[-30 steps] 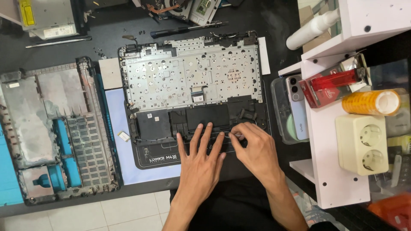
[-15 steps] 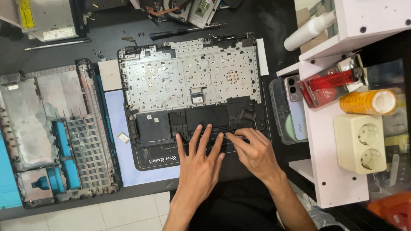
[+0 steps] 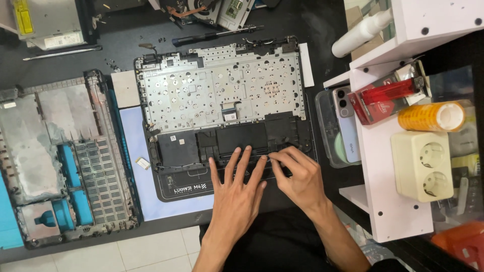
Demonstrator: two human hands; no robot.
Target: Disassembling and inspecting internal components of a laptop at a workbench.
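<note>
Laptop chassis (image 3: 222,95), opened with the keyboard backplate facing up, lies in the middle of the dark bench (image 3: 126,45) on a black mat. At its near edge the left hand (image 3: 237,194) lies released, fingers spread flat on the black palm-rest section, while the right hand (image 3: 297,176) just beside it pinches a thin strip along that edge with its fingertips. A detached bottom cover (image 3: 65,156) lies to the left, a phone (image 3: 345,126) to the right.

Both hands (image 3: 267,184) lie side by side (left fingers splayed flat)
</note>
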